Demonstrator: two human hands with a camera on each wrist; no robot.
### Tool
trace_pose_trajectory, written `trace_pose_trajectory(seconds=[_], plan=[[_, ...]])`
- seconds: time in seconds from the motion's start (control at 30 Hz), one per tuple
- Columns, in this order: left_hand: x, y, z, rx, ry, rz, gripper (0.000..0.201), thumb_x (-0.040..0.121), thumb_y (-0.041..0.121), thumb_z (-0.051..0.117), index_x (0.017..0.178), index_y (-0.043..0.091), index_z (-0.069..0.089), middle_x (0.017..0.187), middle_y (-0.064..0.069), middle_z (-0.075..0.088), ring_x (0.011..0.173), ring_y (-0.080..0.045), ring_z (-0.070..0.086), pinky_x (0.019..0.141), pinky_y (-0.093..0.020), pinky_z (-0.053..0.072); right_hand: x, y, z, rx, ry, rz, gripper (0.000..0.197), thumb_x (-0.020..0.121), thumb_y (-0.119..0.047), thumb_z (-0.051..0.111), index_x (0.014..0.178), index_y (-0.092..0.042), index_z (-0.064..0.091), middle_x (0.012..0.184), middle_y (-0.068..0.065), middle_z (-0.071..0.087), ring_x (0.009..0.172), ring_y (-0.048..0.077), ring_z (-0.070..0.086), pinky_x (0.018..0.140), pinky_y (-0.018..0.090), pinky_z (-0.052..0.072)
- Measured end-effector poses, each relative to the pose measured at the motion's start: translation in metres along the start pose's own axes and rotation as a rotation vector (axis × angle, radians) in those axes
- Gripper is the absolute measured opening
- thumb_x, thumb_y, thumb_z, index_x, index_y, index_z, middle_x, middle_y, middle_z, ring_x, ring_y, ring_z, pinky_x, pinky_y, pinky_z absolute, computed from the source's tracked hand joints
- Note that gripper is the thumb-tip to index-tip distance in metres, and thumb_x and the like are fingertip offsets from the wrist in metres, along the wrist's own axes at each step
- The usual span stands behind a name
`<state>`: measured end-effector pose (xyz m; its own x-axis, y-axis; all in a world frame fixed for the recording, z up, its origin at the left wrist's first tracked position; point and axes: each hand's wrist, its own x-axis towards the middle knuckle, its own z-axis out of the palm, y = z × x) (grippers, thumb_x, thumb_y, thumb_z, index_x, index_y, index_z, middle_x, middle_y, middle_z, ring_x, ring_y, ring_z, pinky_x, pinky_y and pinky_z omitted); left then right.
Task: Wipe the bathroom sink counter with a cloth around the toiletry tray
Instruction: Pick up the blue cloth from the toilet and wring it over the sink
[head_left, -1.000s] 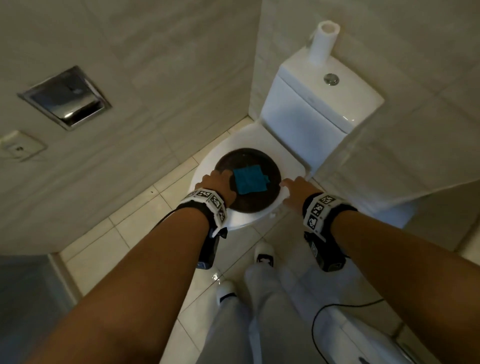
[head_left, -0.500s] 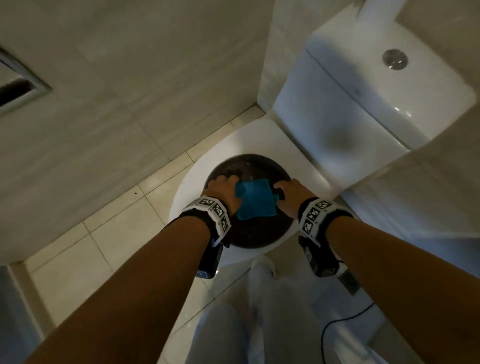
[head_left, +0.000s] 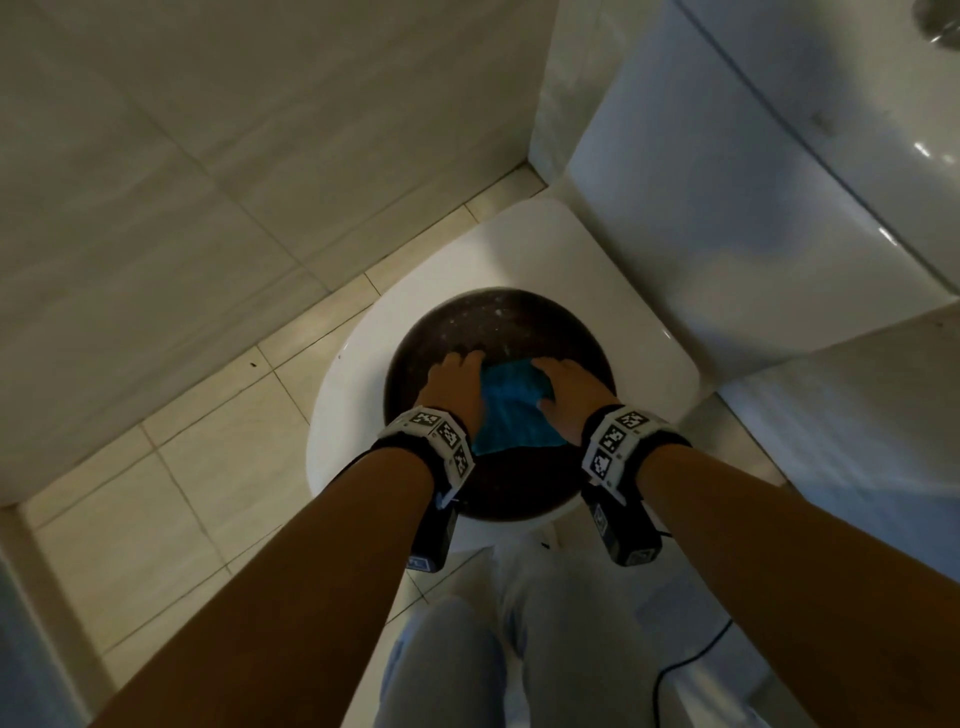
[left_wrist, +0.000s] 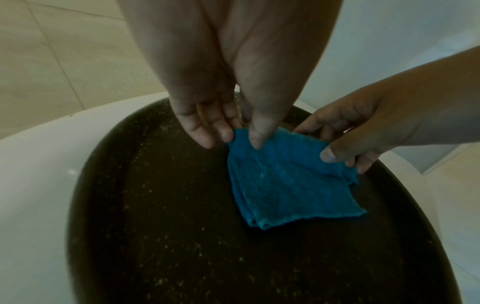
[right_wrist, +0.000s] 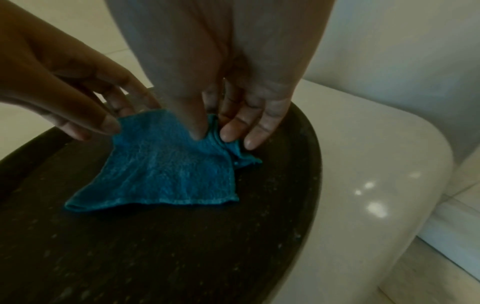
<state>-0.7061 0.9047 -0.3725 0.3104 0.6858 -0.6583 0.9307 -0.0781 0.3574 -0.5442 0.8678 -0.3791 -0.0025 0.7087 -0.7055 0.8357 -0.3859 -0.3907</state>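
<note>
A folded blue cloth (head_left: 511, 410) (left_wrist: 285, 181) (right_wrist: 168, 170) hangs just above a round dark speckled tray (head_left: 498, 322) (left_wrist: 168, 236) (right_wrist: 155, 257) that sits on a closed white toilet lid (head_left: 545, 249). My left hand (head_left: 457, 384) (left_wrist: 241, 133) pinches the cloth's left top corner between thumb and fingers. My right hand (head_left: 563, 389) (right_wrist: 210, 133) pinches the right top corner, where the fabric bunches. The cloth's lower edge droops toward the tray. No sink counter is in view.
The white toilet cistern (head_left: 753, 182) rises at the back right. A tiled wall (head_left: 234, 156) stands to the left, with beige floor tiles (head_left: 156, 493) below. My legs in pale trousers (head_left: 493, 649) are in front of the bowl, and a black cable (head_left: 691, 660) trails at the lower right.
Both hands moved inward from the tray's rim onto the cloth and pinched its top corners, lifting it off the tray. My head moved closer and lower.
</note>
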Motion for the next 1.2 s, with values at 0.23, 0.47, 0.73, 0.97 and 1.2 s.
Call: trace_pose_trajectory(seconds=[0.23,0.47,0.73,0.97,1.2], plan=[[-0.034,0.008,-0.019,0.145,-0.049,0.026,0.036,0.092,0.025,0.053,0.127,0.018,0.051,0.128,-0.010,0.038,0.120,-0.029,0.038,0.099,-0.040,0.040,-0.033,-0.008,-0.015,-0.009,0.013,-0.003,0.029,0.088,-0.013,0.055,0.117,-0.015,0.050,0.125,0.011,0.043,0.108,0.028,0.051,0.090,0.035,0.047],[-0.123,0.050,-0.091,-0.056,-0.056,0.110,0.024,0.091,0.012,0.054,0.114,0.014,0.049,0.110,-0.010,0.059,0.099,-0.024,0.058,0.084,-0.032,0.048,-0.132,-0.047,-0.073,0.096,0.038,-0.081,0.031,0.077,-0.032,0.071,0.081,-0.021,0.042,0.082,-0.002,0.049,0.077,0.018,0.049,0.061,0.023,0.037],[-0.242,0.094,-0.149,-0.048,0.029,0.302,0.027,0.094,0.022,0.052,0.120,0.015,0.052,0.115,-0.007,0.060,0.105,-0.024,0.055,0.084,-0.028,0.039,-0.266,-0.081,-0.117,0.112,0.261,-0.069,0.025,0.088,-0.024,0.059,0.113,-0.021,0.053,0.096,-0.001,0.058,0.095,0.020,0.058,0.084,0.032,0.048],[-0.322,0.115,-0.155,0.025,0.042,0.496,0.021,0.094,0.022,0.053,0.114,0.014,0.055,0.105,-0.002,0.058,0.100,-0.018,0.052,0.087,-0.029,0.038,-0.375,-0.081,-0.099,0.084,0.372,0.012,0.021,0.094,-0.015,0.046,0.110,-0.010,0.059,0.107,0.011,0.063,0.099,0.027,0.057,0.087,0.035,0.046],[-0.385,0.162,-0.139,0.126,0.009,0.601,0.017,0.094,0.022,0.055,0.107,0.012,0.055,0.097,-0.002,0.056,0.088,-0.014,0.048,0.078,-0.026,0.035,-0.481,-0.053,-0.080,0.121,0.459,0.147,0.014,0.092,-0.025,0.053,0.097,-0.015,0.060,0.094,0.003,0.057,0.089,0.020,0.052,0.078,0.027,0.036]])
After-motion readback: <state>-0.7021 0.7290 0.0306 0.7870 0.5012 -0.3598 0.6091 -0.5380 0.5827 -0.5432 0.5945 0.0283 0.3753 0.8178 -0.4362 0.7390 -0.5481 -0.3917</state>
